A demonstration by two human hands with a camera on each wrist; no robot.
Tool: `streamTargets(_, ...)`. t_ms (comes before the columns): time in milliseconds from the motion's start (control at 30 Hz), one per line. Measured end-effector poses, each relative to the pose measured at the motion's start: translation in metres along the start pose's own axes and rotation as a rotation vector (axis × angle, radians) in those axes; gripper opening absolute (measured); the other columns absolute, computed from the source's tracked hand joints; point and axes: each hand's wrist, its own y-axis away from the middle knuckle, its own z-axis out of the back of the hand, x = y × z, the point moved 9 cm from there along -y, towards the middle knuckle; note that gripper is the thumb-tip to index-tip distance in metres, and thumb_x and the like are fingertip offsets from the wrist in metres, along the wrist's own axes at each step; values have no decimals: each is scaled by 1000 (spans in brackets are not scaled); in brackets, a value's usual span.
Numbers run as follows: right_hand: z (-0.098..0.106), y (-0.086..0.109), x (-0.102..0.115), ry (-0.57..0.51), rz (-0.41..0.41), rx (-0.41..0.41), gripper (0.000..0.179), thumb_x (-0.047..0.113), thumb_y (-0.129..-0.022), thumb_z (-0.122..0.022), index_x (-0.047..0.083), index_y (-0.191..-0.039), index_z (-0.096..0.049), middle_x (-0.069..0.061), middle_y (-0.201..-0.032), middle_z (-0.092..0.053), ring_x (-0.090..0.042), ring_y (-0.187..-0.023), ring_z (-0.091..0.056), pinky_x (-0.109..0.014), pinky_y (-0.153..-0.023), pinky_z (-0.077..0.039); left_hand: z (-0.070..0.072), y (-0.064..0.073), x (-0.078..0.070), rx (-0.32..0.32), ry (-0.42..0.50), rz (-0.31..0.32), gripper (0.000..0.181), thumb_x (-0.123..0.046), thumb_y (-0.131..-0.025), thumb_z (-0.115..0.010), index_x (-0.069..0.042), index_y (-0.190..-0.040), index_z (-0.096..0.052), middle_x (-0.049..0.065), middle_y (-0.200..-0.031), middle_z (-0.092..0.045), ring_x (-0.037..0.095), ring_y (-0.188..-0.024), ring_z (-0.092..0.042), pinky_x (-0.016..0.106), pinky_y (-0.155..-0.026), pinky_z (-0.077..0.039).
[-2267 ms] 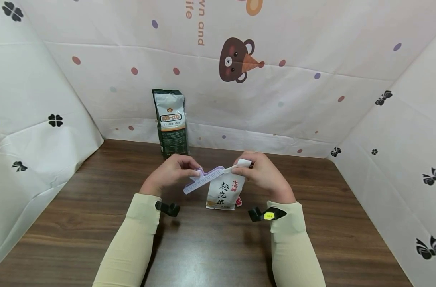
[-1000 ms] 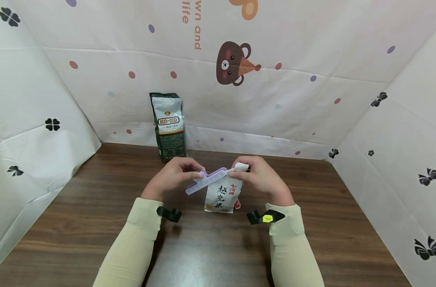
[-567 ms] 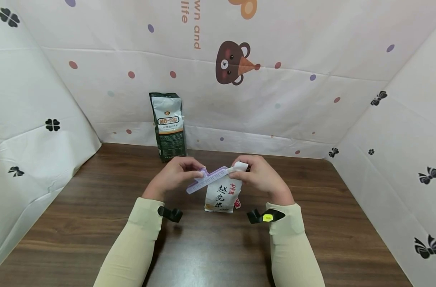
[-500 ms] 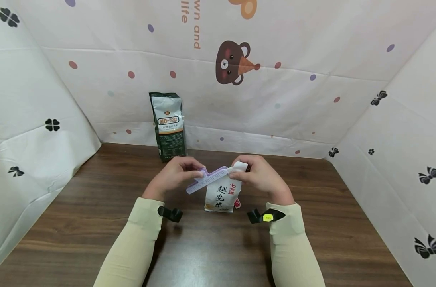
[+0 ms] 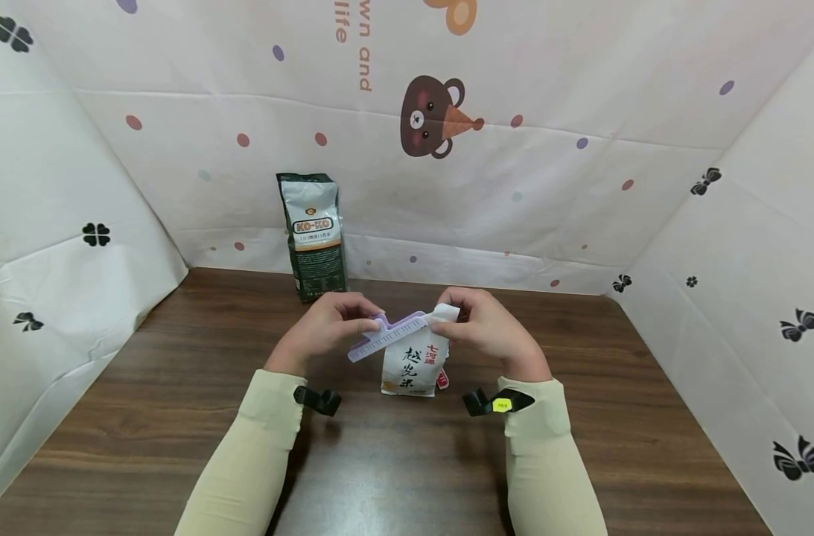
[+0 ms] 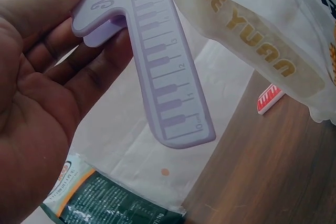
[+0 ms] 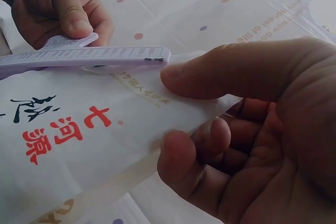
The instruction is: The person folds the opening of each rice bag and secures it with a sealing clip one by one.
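Observation:
In the head view my left hand (image 5: 329,327) pinches a purple clip (image 5: 388,336) by its handles, thumb on the near side. Piano keys and a ruler scale are printed on its long bar, seen close in the left wrist view on the clip (image 6: 170,72). The bar lies slanted across the top of a small white rice bag (image 5: 413,365). My right hand (image 5: 490,327) pinches the bag's top right corner between thumb and fingers, just beyond the clip's end. The right wrist view shows that end close to my right thumb (image 7: 210,74). Whether the clip's jaws are fully closed cannot be told.
A tall green-and-silver bag (image 5: 316,238) stands against the back sheet, behind my left hand. A red-and-white piece (image 5: 442,379) lies partly hidden behind the rice bag. Brown wooden table (image 5: 386,476) extends underneath, with patterned sheets hung on three sides.
My right hand's grip on the bag's top corner has shifted slightly to the right, showing a little more of the white top. The clip and left hand have hardly moved.

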Motion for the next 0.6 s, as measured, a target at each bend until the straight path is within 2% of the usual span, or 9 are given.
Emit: streamTargets(600, -2, 2, 2, -28, 5, 37, 10, 13, -86, -72, 10, -88, -62, -6, -76, -58, -16, -64, -55, -28, -58, -49, 1, 1, -9, -9, 6, -41, 16, -25, -85, -74, -22, -101, -73, 0, -95, -69, 24, -83, -59, 35, -71, -52)
